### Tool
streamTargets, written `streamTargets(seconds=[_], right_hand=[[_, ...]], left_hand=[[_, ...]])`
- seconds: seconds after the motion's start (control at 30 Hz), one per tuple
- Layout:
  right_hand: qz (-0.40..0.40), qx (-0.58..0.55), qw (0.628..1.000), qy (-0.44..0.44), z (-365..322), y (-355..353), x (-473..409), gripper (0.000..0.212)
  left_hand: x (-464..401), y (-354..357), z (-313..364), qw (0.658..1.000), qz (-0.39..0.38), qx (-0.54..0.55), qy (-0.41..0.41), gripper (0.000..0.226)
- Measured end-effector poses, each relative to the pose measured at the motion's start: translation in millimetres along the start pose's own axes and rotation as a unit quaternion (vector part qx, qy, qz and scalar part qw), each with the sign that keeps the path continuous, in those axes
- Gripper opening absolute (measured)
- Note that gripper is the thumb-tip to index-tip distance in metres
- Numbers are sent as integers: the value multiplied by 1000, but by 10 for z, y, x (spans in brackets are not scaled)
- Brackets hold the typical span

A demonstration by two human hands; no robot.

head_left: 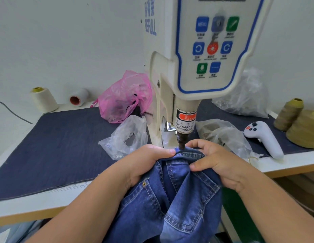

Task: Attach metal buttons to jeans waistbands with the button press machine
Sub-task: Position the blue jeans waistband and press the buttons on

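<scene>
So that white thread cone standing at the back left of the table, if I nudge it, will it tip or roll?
The white thread cone stands upright on its wider base, so a light nudge would probably just slide it. It looks fully wound, so likely fairly steady. If knocked over it would probably roll in a curve, like the smaller spool lying on its side beside it.

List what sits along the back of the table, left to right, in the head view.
Cream thread cone → white spool lying on its side → pink bag → press machine → clear bag → olive thread cones.
</scene>
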State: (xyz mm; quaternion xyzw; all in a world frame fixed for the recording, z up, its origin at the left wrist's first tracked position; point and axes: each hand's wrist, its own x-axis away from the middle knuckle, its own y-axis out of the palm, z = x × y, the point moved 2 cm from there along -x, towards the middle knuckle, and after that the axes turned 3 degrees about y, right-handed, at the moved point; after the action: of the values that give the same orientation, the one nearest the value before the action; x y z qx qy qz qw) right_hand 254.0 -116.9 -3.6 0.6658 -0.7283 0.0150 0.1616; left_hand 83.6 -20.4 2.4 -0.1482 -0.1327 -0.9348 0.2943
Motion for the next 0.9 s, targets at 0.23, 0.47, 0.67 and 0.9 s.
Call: streamTargets(seconds=[0.23, 0.47, 0.67, 0.9], right_hand=[[31, -9, 999, -29, 16, -63, -94, 52], [71, 19, 996, -55, 71, -160, -104, 38], [85, -41, 992, -86, 184, -264, -98, 26], [117, -60, 986, -101, 225, -277, -152, 27]], left_hand=[[-105, -26, 56, 996, 61, -58, 37, 26], [-259, 42, 216, 963, 117, -224, 90, 39], [-292, 43, 175, 985, 41, -157, 54, 47], [-269, -112, 195, 984, -62, -167, 18, 44]])
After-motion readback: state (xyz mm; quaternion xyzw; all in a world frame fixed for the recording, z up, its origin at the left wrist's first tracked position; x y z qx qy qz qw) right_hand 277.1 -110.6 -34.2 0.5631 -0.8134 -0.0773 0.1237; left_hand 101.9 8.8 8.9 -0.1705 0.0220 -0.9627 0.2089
